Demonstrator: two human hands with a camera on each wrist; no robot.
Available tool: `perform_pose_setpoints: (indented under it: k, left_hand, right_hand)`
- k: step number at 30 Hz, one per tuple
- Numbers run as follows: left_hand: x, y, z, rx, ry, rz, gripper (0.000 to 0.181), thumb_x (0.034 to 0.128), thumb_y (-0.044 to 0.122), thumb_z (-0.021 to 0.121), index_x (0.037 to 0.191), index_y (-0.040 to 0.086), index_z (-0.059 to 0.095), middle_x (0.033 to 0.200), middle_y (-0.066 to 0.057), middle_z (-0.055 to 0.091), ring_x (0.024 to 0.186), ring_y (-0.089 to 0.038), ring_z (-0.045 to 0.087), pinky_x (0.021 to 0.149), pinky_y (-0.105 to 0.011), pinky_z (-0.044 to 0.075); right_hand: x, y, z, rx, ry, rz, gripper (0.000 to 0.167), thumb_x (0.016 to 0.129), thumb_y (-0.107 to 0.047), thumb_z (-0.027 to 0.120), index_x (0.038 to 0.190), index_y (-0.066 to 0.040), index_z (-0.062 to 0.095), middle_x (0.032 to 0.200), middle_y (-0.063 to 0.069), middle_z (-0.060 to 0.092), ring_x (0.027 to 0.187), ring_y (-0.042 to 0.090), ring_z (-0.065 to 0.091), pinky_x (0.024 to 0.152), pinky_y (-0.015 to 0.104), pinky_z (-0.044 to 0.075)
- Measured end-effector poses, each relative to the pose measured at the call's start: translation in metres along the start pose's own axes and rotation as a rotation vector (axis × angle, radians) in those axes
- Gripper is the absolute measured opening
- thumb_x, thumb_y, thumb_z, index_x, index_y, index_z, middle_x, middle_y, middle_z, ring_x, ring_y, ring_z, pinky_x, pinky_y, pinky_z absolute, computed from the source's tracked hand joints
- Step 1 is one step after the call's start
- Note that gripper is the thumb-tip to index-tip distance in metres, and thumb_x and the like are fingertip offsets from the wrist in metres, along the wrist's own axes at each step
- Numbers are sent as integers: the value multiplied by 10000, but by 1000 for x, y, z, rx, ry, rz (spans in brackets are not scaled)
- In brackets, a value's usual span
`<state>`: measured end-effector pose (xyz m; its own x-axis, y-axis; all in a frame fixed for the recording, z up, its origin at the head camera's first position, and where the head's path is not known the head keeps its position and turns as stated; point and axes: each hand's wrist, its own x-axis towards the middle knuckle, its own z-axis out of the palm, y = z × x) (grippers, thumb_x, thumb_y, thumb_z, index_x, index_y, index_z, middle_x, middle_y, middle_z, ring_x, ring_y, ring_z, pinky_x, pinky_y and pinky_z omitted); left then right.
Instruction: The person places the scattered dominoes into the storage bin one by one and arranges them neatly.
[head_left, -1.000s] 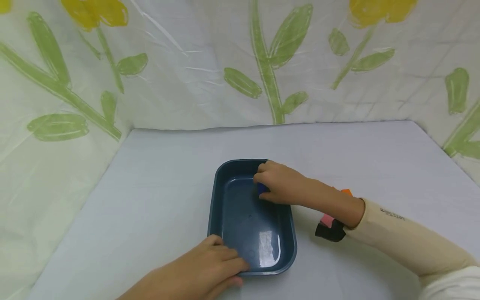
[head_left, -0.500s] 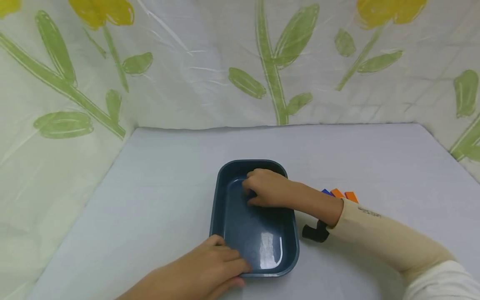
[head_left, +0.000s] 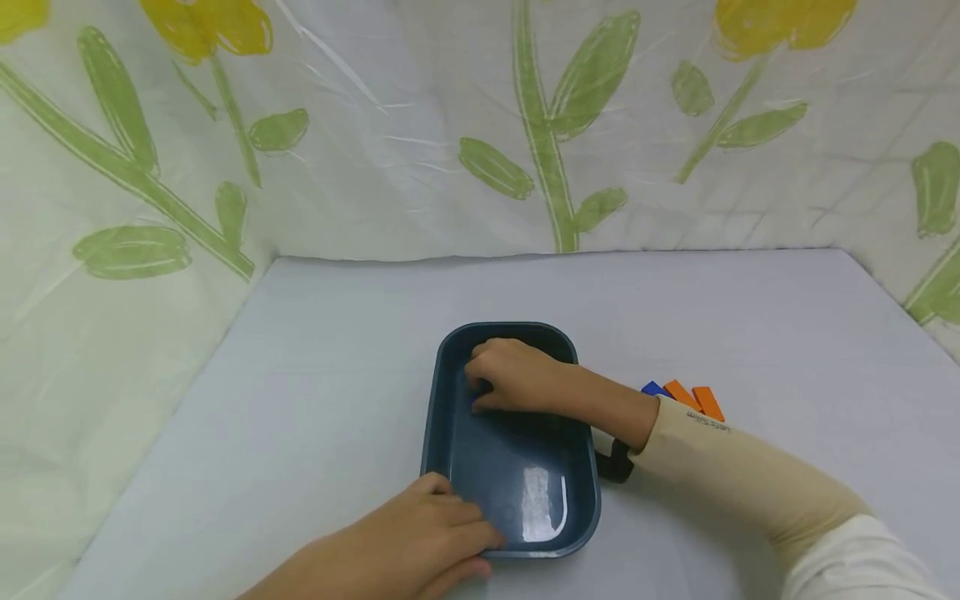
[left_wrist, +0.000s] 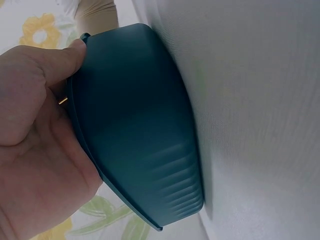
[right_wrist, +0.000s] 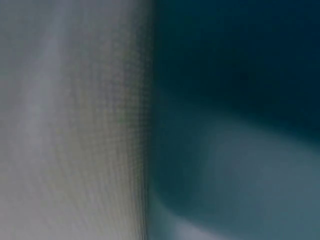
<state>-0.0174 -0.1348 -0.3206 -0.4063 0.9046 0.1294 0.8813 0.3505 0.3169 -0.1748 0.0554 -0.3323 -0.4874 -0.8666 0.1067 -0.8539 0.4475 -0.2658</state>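
A dark teal plastic tray (head_left: 517,479) with a raised rim lies on the white table in the head view. My left hand (head_left: 423,533) grips its near rim at the left corner, thumb outside and fingers over the edge. The left wrist view shows the tray's outer wall (left_wrist: 135,110) beside the palm (left_wrist: 35,130). My right hand (head_left: 517,375) reaches inside the far half of the tray, fingers curled round a small blue block (head_left: 483,388), mostly hidden by them. In the right wrist view only the blurred tray wall (right_wrist: 240,60) fills the right side.
Right of the tray, partly behind the right forearm, lie orange blocks (head_left: 708,403) and a blue block (head_left: 654,389). A black wrist-camera mount (head_left: 617,463) sits under the right wrist, close to the tray's right rim. White sheets with painted flowers (head_left: 540,125) wall the table's back and sides.
My right hand has moved left and slightly lower inside the tray with the blue block. Its forearm has shifted left, uncovering more blocks. The left hand keeps its grip on the rim.
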Motion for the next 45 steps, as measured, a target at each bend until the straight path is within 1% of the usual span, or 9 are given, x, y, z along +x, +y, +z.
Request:
perform_pose_setpoints:
  k: [2, 10, 19, 28, 33, 36, 39, 42, 45]
  left_hand:
    - [0, 0, 0, 11, 2, 4, 200, 1039, 280, 555, 1142, 169, 685, 957, 142, 656, 875, 44, 564, 824, -213, 378]
    - [2, 0, -2, -1, -29, -14, 193, 1045, 288, 543, 1136, 185, 679, 926, 160, 635, 832, 50, 530, 801, -195, 357]
    - [0, 0, 0, 24, 3, 11, 196, 1042, 296, 548, 1126, 184, 685, 921, 155, 638, 841, 46, 548, 809, -213, 372]
    - [1, -1, -1, -61, -39, -33, 192, 1038, 298, 559, 1134, 196, 691, 905, 180, 639, 837, 82, 537, 818, -198, 366]
    - [2, -2, -1, -59, -36, -28, 177, 1034, 293, 566, 1119, 198, 689, 884, 184, 627, 817, 83, 523, 811, -194, 362]
    - [1, -2, -1, -55, -30, -21, 178, 1034, 288, 566, 1119, 194, 691, 895, 176, 634, 822, 79, 532, 786, -178, 355]
    - [1, -2, -1, -53, -24, -18, 181, 1031, 283, 574, 1119, 187, 698, 912, 160, 652, 831, 74, 552, 746, -153, 339]
    - [1, -1, 0, -62, -18, -24, 181, 1022, 279, 588, 1117, 180, 706, 914, 151, 664, 816, 74, 555, 723, -136, 324]
    - [1, -2, 0, -66, -10, -23, 175, 1019, 279, 592, 1107, 180, 707, 900, 151, 660, 794, 76, 542, 715, -133, 318]
  right_hand:
    - [2, -1, 0, -3, 0, 0, 189, 812, -244, 856, 827, -128, 707, 808, -46, 584, 753, 105, 526, 695, 265, 460]
    - [6, -3, 0, -11, 14, -9, 189, 818, -248, 851, 846, -120, 714, 818, -33, 586, 741, 104, 517, 679, 257, 456]
    - [10, -3, 3, -12, 23, -24, 202, 819, -258, 851, 881, -121, 716, 847, -27, 589, 751, 105, 522, 688, 245, 456]
    - [11, -3, 4, -24, 9, -20, 214, 825, -265, 845, 903, -120, 708, 870, -24, 599, 775, 109, 537, 706, 242, 464]
    - [11, -2, 5, -26, 14, -23, 213, 831, -267, 841, 903, -118, 707, 863, -25, 594, 768, 108, 531, 700, 240, 460]
    - [9, -1, 4, -25, 40, -30, 228, 830, -280, 840, 909, -118, 701, 870, -25, 597, 774, 108, 532, 705, 246, 461]
    - [1, 0, -3, -12, 92, -32, 250, 830, -294, 838, 945, -115, 706, 921, -25, 618, 819, 107, 557, 739, 245, 474]
    - [-14, 3, -17, 18, 178, -49, 247, 826, -265, 842, 963, -103, 716, 965, -14, 652, 876, 126, 607, 777, 257, 498]
    - [-38, 9, -35, 45, 256, -52, 220, 821, -213, 846, 955, -91, 722, 953, 8, 675, 880, 162, 641, 773, 279, 516]
